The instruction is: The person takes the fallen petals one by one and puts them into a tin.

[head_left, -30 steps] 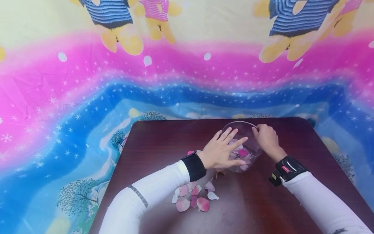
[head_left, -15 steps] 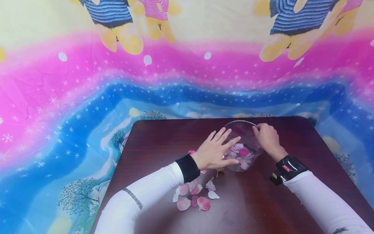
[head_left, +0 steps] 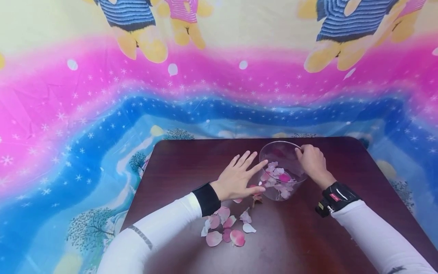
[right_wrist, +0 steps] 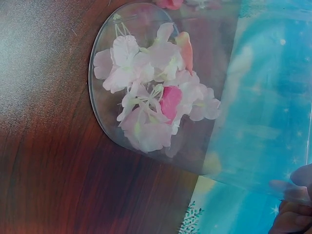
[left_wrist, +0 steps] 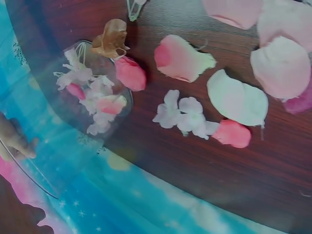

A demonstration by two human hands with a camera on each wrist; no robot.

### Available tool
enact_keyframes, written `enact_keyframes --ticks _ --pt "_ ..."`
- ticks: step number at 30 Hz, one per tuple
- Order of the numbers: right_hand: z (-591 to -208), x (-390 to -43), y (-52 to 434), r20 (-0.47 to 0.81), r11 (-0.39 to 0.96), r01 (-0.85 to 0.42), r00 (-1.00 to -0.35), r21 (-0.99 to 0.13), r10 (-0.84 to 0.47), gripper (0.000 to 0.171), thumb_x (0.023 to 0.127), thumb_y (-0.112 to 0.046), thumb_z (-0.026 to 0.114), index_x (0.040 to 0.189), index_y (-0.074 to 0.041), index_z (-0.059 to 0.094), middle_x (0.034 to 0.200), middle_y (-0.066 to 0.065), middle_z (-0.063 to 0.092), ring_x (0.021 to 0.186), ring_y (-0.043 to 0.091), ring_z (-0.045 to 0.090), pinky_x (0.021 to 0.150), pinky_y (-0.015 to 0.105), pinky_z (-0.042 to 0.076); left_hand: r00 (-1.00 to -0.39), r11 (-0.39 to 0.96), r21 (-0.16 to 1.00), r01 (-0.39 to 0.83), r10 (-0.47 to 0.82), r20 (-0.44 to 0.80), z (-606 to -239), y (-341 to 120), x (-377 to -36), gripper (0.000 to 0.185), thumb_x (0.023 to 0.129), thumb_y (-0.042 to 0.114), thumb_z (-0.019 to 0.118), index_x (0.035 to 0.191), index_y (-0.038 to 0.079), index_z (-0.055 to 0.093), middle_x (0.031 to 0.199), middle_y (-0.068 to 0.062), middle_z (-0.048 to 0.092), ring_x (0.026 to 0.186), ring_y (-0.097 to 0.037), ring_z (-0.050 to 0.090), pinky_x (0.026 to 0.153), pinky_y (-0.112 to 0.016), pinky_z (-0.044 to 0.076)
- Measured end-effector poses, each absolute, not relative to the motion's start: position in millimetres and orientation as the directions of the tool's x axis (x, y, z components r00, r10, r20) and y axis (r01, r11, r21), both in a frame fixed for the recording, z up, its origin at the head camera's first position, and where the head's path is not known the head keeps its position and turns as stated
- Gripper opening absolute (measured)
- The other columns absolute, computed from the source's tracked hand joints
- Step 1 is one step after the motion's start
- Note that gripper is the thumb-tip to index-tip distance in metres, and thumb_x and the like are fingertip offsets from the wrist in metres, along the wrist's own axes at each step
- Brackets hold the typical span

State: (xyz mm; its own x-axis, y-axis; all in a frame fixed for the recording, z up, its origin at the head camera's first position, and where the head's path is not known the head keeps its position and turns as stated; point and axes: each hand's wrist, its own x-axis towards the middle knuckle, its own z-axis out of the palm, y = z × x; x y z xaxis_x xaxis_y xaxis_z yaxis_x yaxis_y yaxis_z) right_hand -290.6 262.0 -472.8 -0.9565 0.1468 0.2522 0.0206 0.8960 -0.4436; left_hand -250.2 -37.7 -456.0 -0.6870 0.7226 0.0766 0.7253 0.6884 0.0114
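Observation:
A clear, deep bowl [head_left: 289, 158] sits on the table toward the back right. Pale pink blossoms [right_wrist: 129, 63] and a bright pink petal [right_wrist: 170, 103] lie inside it. My right hand [head_left: 313, 163] pinches the bowl's right rim between thumb and curled fingers. My left hand [head_left: 237, 177] hovers left of the bowl, palm down with fingers spread and nothing held. Its thumb and index fingertips are close to the bowl's side; contact cannot be told. Beneath and around it lie loose petals, among them a brown one [left_wrist: 111, 41] beside the bowl and a white one [left_wrist: 238, 100].
More pink and white petals [head_left: 237, 238] are scattered on the dark wooden table [head_left: 325, 236], nearer the body. A patterned cloth [head_left: 212, 102] hangs behind the table's far edge. Black straps with cameras [head_left: 338, 198] circle the wrists.
My left hand has drawn leftward from over the bowl to beside it, uncovering the blossoms inside. The right hand and the bowl have stayed in place.

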Motion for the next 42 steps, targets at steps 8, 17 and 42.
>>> enact_keyframes --ticks 8,17,42 --pt "-472.8 -289.7 264.0 0.244 0.899 0.029 -0.958 -0.437 0.150 0.032 0.102 -0.025 0.055 0.085 -0.001 0.067 0.084 0.027 0.068 0.082 0.050 0.066 0.061 0.059 0.047 -0.693 0.693 0.024 0.720 0.719 0.051 -460.6 -51.9 -250.8 0.083 0.096 0.073 0.039 0.163 0.038 0.006 0.172 -0.007 0.011 0.160 -0.028 0.008 0.129 -0.052 0.015" --pt "-471.4 -289.8 264.4 0.252 0.899 0.029 -0.955 -0.438 0.154 0.032 0.102 -0.024 0.056 0.083 -0.001 0.067 0.082 0.027 0.068 0.080 0.049 0.066 0.060 0.058 0.046 -0.728 0.726 0.064 0.684 0.685 0.011 -470.9 -75.0 -250.4 0.082 0.096 0.072 0.040 0.163 0.037 0.009 0.173 -0.006 0.010 0.161 -0.028 0.006 0.129 -0.053 0.013" --pt "-473.6 -292.5 261.7 0.236 0.895 0.039 -0.959 -0.444 0.158 0.033 0.103 -0.027 0.056 0.081 -0.004 0.065 0.073 0.019 0.062 0.072 0.040 0.063 0.056 0.050 0.044 -0.822 0.811 0.181 0.556 0.569 -0.026 -520.6 -144.1 -237.6 0.084 0.095 0.069 0.046 0.163 0.030 0.016 0.170 -0.011 0.020 0.158 -0.036 0.017 0.125 -0.060 0.020"
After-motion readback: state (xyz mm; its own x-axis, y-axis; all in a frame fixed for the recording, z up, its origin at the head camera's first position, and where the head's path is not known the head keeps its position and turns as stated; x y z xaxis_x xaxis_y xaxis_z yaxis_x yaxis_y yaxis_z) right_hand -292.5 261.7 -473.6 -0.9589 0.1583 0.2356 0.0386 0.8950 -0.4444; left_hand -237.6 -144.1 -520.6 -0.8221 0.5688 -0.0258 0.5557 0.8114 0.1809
